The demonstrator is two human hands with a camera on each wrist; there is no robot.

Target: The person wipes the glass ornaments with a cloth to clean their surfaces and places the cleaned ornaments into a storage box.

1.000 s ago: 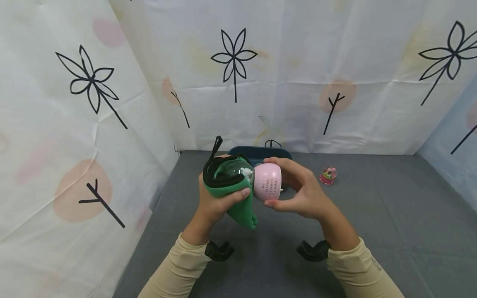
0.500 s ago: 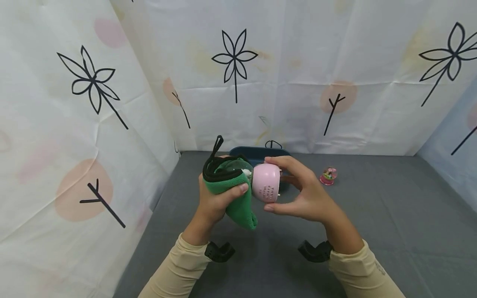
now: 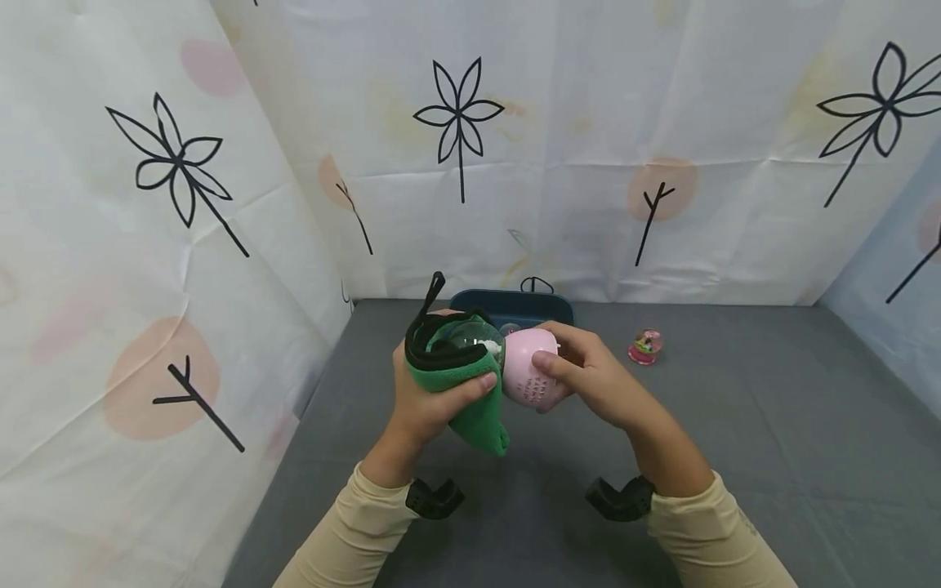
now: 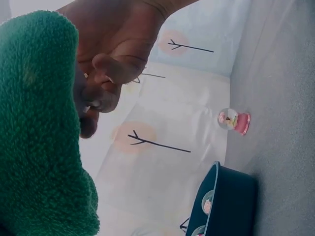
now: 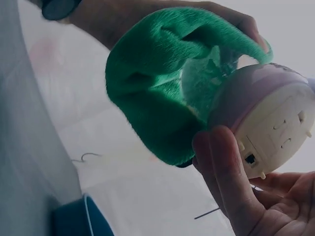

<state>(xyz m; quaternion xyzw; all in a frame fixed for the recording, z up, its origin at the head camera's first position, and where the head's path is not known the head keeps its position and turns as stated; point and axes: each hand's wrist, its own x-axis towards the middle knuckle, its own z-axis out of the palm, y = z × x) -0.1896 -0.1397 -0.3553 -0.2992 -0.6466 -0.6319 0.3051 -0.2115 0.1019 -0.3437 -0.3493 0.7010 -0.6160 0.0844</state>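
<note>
A snow globe with a pink base (image 3: 526, 367) is held on its side above the table, its clear dome (image 3: 474, 333) pointing left into a green cloth (image 3: 479, 420) with black trim. My left hand (image 3: 432, 404) grips the cloth around the dome, thumb along its near side. On the base, my right hand (image 3: 599, 380) pinches with the thumb in front and fingers behind. The right wrist view shows the base's cream underside (image 5: 278, 130) and the right fingers (image 5: 229, 162) at its edge. Cloth hides much of the dome.
At the back of the grey table (image 3: 735, 441) stands a dark blue bin (image 3: 515, 304); the left wrist view shows clear globes (image 4: 207, 202) inside it. A small pink snow globe (image 3: 645, 347) stands to the right. Patterned white sheets (image 3: 573, 229) hang behind and at the left.
My right hand has shifted its hold: the thumb moved from the base's lower edge up onto its front. The lettering on the base has turned downward. The left hand stays nearly still.
</note>
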